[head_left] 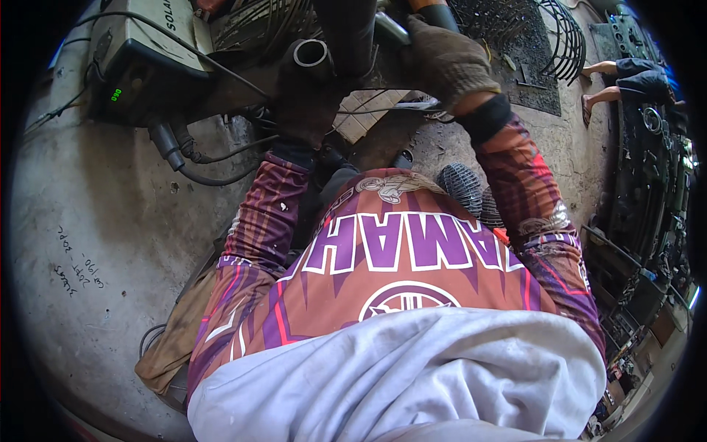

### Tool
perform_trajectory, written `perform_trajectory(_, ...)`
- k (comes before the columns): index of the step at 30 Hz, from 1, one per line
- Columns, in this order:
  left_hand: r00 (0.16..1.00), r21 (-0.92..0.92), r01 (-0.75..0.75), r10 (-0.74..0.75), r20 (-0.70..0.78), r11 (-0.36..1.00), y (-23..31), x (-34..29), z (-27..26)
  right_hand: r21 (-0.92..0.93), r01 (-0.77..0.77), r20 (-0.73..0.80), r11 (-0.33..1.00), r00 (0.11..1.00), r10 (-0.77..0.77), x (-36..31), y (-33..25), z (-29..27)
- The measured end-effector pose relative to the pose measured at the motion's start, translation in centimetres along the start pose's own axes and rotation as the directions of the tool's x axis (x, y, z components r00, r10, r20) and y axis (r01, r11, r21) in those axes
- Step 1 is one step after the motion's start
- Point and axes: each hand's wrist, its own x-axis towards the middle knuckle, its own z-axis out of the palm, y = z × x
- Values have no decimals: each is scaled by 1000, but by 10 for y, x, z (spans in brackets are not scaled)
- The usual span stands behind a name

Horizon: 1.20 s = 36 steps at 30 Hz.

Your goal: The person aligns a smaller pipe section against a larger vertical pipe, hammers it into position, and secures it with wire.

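Observation:
My left hand [300, 110], in a dark glove, sits in shadow just below the open end of a metal pipe [311, 53]. Its fingers blend into the dark, so their grip is hidden. My right hand [451, 60] wears a brown, dirty knit glove and is curled over at the right end of a dark metal bar. A silver metal cylinder [392, 28] lies right beside its fingers, and an orange and dark cylindrical part [434, 13] is just beyond them. What the curled fingers hold is covered by the glove. A thick dark upright post [345, 37] stands between both hands.
At the left, a machine box [151, 62] with a green display carries cables and a thick plug [168, 147]. Curved metal rods [565, 40] lie at the far right, near another person's legs [605, 96]. Wire-like rods [261, 22] are bunched behind the post.

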Motion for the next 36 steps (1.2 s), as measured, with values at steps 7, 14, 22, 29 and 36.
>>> perform_trajectory(7, 1000, -36, 7, -6, 16, 999, 2, 3, 1, 743, 1, 17, 670, 1000, -21, -44, 46, -23)
perform_trajectory(14, 998, -74, 9, -4, 66, 997, 6, 7, 3, 990, 114, -99, -81, 981, 168, -102, 36, 59)
perform_trajectory(22, 996, -34, 11, -8, 85, 999, 0, 7, 6, 964, -88, 143, -250, 967, 210, -101, -4, 113)
perform_trajectory(29, 998, -9, 60, -60, 7, 998, -10, 3, 10, 960, -159, 193, -232, 972, 133, -92, -18, 122)
perform_trajectory(36, 994, -71, 91, -87, 61, 993, -8, -1, 11, 958, 89, 21, -274, 926, 377, -100, -20, 125)
